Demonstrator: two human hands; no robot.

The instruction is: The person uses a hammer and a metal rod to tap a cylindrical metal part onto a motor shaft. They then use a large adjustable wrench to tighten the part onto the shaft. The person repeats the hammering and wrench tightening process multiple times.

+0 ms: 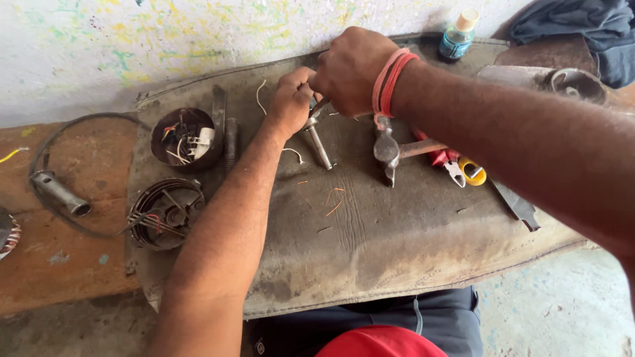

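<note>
My left hand [291, 99] and my right hand [350, 69] meet at the back of a dark rubber mat [370, 231]. Both grip a small metal part with a steel shaft [319, 147] that points down toward me from between the fingers. What the fingers do at its top end is hidden. My right wrist wears red thread bands [390, 79]. A hammer [387, 152] lies just right of the shaft, under my right forearm.
A round motor housing with wires [185, 137] and a wound coil ring [162, 213] lie at the mat's left. A metal tube [59, 193] rests on the wooden bench. Red-handled pliers [446, 162], yellow tape roll [473, 172], a blue bottle [458, 36] and dark cloth [582, 30] are right.
</note>
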